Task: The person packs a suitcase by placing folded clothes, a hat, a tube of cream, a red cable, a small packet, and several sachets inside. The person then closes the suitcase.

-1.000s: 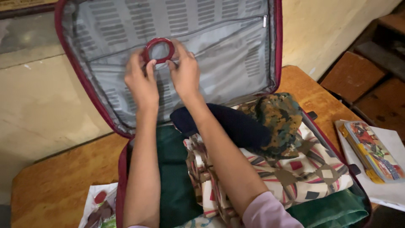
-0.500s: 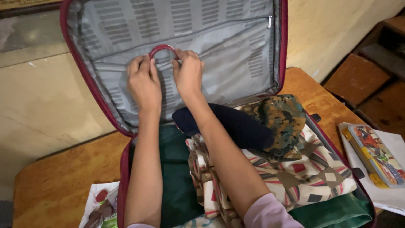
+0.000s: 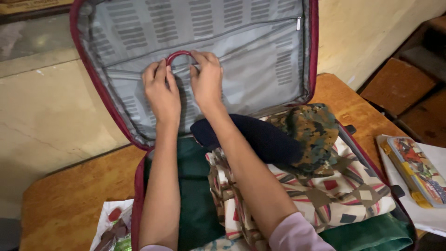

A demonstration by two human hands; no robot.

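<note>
Wooden table (image 3: 69, 195), suitcase (image 3: 139, 186) open. Red ring (image 3: 179, 55) sits between left hand (image 3: 160, 90) and right hand (image 3: 206, 79), both pinching it against grey lid lining (image 3: 260, 65).

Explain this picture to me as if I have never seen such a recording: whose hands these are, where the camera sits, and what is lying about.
There is no machine here. The one picture comes from a camera worn on a person's head, looking down at their own two bare hands. The left hand and right hand together hold a dark red ring, pressed against the grey lining of the raised lid of an open maroon suitcase. Only the ring's upper arc shows. The suitcase lies on a wooden table and holds folded clothes: a patterned cloth, a camouflage garment, a dark navy piece and green fabric. On the table's right lies a colourful pencil box on white paper.
</note>
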